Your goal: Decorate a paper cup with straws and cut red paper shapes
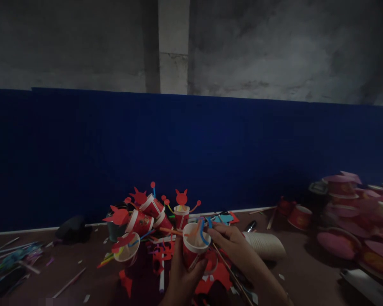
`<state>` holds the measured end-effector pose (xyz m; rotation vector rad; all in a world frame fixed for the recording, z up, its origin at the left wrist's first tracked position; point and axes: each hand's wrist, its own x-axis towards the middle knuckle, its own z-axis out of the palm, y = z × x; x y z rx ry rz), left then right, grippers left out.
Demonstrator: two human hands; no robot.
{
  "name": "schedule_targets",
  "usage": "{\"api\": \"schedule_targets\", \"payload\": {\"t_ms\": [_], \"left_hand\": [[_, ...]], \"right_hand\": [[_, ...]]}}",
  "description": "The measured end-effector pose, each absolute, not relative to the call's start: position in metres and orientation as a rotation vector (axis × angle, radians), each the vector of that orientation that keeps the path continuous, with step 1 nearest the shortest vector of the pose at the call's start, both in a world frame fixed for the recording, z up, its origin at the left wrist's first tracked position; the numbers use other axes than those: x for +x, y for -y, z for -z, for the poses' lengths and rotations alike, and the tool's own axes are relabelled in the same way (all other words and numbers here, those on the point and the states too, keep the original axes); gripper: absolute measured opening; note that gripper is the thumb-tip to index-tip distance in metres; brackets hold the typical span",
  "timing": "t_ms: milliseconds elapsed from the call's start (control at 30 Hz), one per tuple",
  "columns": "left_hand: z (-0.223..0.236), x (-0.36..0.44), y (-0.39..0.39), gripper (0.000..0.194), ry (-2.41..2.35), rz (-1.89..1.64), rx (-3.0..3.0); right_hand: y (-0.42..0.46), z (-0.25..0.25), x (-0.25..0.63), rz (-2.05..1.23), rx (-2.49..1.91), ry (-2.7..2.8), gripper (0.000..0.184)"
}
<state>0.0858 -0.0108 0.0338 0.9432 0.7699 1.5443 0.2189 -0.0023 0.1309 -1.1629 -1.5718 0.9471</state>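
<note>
Held cup: A red-and-white paper cup [190, 256] is held between two hands above a brown table [293, 265], its mouth turned toward the camera.
Done so far: One blue strip [203, 234] is seated in the mouth of the held cup, and an orange strip [170, 230] is seen at its left side; whether the orange one is fixed cannot be told in the dim light.
Apparently left: No red paper head is seen on the held cup, while one is worn by the upright cup figure [181, 217] just beyond it, along with two disc-tipped arms; by that measure, the held cup is judged partly built.
Finished or nearly so: Tipped cup figures [140, 222] are heaped beyond and to the left of the held cup, and a cup with a red flap [127, 254] is set nearer, also to its left.
Left hand [185, 278]: The held cup is clasped from below, fingers and thumb curled around its wall.
Right hand [228, 239]: Fingertips are drawn nearly together at the right rim of the held cup, a blue piece [210, 222] apparently pinched there.
Supplies: A white cup stack [266, 246] is laid on its side, right of the held cup.
</note>
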Motion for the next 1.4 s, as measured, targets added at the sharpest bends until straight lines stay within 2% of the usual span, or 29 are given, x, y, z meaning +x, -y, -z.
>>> {"api": "schedule_targets", "payload": {"t_ms": [167,367,500,800,900,1067,1267,1400], "left_hand": [[-0.041,0.079,0.015,0.092,-0.650,-1.384,1.001],[-0.055,0.067,0.016,0.078,-0.472,-1.189,1.121],[-0.055,0.063,0.014,0.081,-0.472,-1.147,1.109],[-0.062,0.064,0.018,0.080,-0.548,-1.195,1.082],[-0.059,0.063,0.018,0.087,-0.573,-1.180,1.056],[-0.053,0.065,0.017,0.100,-0.587,-1.238,0.955],[-0.059,0.063,0.017,0.091,-0.595,-1.276,1.082],[-0.058,0.063,0.014,0.090,-0.591,-1.297,1.091]], "right_hand": [[0.007,-0.129,0.240,-1.307,-1.132,1.669,0.025],[0.013,-0.138,0.253,-1.645,-1.090,1.625,0.039],[0.015,-0.140,0.251,-1.693,-1.126,1.705,0.040],[0.020,-0.137,0.245,-1.646,-1.145,1.755,0.029],[0.020,-0.135,0.243,-1.599,-1.131,1.765,0.024],[0.020,-0.133,0.241,-1.646,-1.104,1.652,0.029],[0.013,-0.133,0.232,-1.683,-1.005,1.483,0.043],[0.010,-0.130,0.224,-1.631,-0.991,1.363,0.040]]}}
